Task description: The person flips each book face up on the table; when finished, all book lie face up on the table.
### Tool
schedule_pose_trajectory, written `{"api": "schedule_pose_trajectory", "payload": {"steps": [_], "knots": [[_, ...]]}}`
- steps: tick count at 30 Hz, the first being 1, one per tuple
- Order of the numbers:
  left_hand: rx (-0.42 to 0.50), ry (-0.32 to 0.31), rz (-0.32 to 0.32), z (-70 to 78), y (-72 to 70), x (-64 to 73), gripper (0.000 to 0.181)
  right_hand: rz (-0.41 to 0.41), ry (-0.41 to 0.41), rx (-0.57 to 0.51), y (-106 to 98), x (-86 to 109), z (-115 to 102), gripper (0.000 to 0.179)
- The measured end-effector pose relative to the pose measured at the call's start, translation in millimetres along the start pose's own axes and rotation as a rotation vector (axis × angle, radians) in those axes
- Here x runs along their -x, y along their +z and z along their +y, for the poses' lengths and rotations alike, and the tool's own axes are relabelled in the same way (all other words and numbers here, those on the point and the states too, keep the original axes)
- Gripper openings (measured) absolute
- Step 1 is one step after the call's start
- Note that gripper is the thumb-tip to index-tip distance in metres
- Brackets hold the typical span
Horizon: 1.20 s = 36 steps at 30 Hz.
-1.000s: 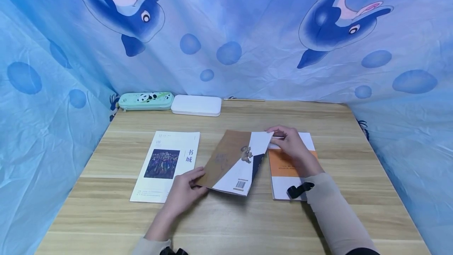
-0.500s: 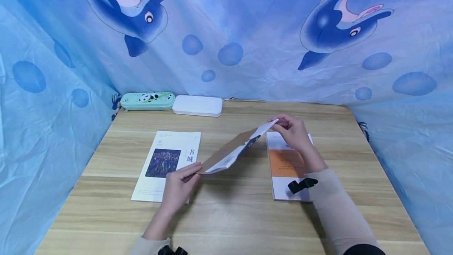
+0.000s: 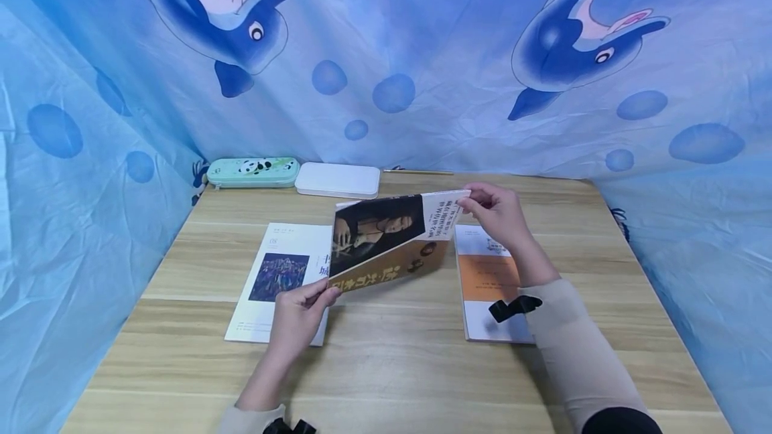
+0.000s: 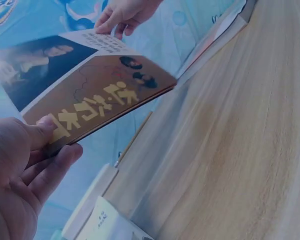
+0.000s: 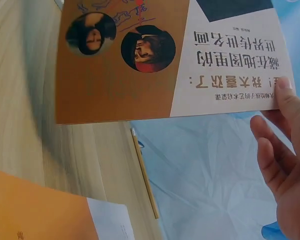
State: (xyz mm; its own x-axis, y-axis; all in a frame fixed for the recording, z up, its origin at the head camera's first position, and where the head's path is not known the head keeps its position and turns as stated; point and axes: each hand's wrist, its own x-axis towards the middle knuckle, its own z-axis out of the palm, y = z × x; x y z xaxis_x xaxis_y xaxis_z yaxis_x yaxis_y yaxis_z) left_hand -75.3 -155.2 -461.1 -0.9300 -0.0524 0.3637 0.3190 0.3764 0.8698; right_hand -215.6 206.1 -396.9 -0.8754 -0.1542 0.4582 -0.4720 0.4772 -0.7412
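Note:
Both hands hold a brown, white and black book [image 3: 386, 266] above the middle of the table, tilted. Its illustrated front cover shows, with the lettering upside down in the right wrist view. At its near-left corner my left hand [image 3: 295, 320] pinches it, thumb on the cover and fingers beneath. The far-right corner is pinched by my right hand [image 3: 497, 216]. Below and left lies a white magazine [image 3: 256, 317] with a dark picture, partly covered by the left hand and the raised book. A white book with an orange band [image 3: 488, 276] lies under the right forearm.
Along the table's back edge stand a mint panda pencil case [image 3: 253, 173] and a flat white case [image 3: 338, 181]. A thin golden pencil-like stick [image 3: 419, 172] lies to their right. A blue dolphin-print curtain [image 3: 386, 32] encloses the back and sides.
The book has been lifted and turned over between both hands, from its barcode side to its front cover. The right hand has risen and moved slightly away; the left has shifted a little left.

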Motion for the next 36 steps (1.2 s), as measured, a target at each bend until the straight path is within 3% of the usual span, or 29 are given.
{"api": "schedule_pose_trajectory", "payload": {"steps": [7, 13, 25, 31, 36], "knots": [[-0.019, -0.036, -0.034, 2.0, 0.2, 2.9, 0.013, -0.057, 0.099, -0.072, 11.0, -3.9, 4.8, 0.026], [-0.027, -0.114, -0.071, 2.1, 0.5, 7.9, 0.016, -0.071, 0.158, -0.092, 23.5, -6.8, 14.6, 0.029], [0.024, -0.382, -0.189, 3.3, 1.8, 14.0, 0.037, -0.149, 0.335, -0.154, 60.5, -12.9, 27.0, 0.035], [-0.069, -0.39, -0.195, 0.0, 2.8, 14.5, 0.042, -0.201, 0.432, -0.17, 89.3, -12.5, 34.1, 0.034], [-0.148, -0.417, -0.25, -4.3, 4.9, 14.0, 0.033, -0.284, 0.485, -0.173, 106.1, -9.9, 37.6, 0.04]]}}
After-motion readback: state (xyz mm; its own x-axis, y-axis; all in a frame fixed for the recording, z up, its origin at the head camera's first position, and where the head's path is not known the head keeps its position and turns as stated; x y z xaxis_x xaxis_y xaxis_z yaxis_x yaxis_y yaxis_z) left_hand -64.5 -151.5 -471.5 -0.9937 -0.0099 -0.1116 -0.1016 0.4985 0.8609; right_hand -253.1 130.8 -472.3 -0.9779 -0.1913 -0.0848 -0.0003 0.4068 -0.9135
